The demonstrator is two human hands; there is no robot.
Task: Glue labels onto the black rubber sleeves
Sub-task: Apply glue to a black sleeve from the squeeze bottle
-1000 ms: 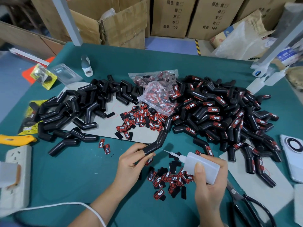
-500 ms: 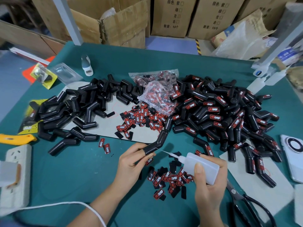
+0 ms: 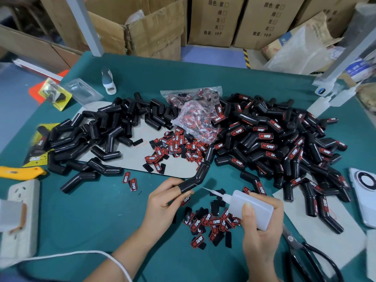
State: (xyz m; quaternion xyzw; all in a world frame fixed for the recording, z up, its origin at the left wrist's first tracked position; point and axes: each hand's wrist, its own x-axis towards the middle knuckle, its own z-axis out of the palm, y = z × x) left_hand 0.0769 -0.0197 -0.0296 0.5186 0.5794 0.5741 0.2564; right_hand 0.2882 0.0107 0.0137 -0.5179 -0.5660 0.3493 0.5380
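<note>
My left hand [image 3: 162, 202] holds a bent black rubber sleeve [image 3: 195, 179]: 1 finger is pushed into its lower open end, the thumb rests against the sleeve from below, and the other fingers curl underneath. A red-and-black label [image 3: 185, 201] peeks out under that thumb. The sleeve's upper leg points toward 1 o'clock above the green table cover [image 3: 85, 216]. My right hand [image 3: 262, 224] wraps a translucent white plastic glue bottle [image 3: 251, 208], thumb pressed flat on its side, fingers curled behind. Its thin nozzle aims toward 10 o'clock, its tip just beside the sleeve's bend; I cannot tell whether they touch. At 6 o'clock from the nozzle lies a scatter of loose red-and-black labels [image 3: 211, 222]. Unlabelled black sleeves [image 3: 105, 131] heap at 10 o'clock, labelled sleeves [image 3: 270, 139] at 2 o'clock. Black-handled scissors [image 3: 305, 253] lie at 4 o'clock.
</note>
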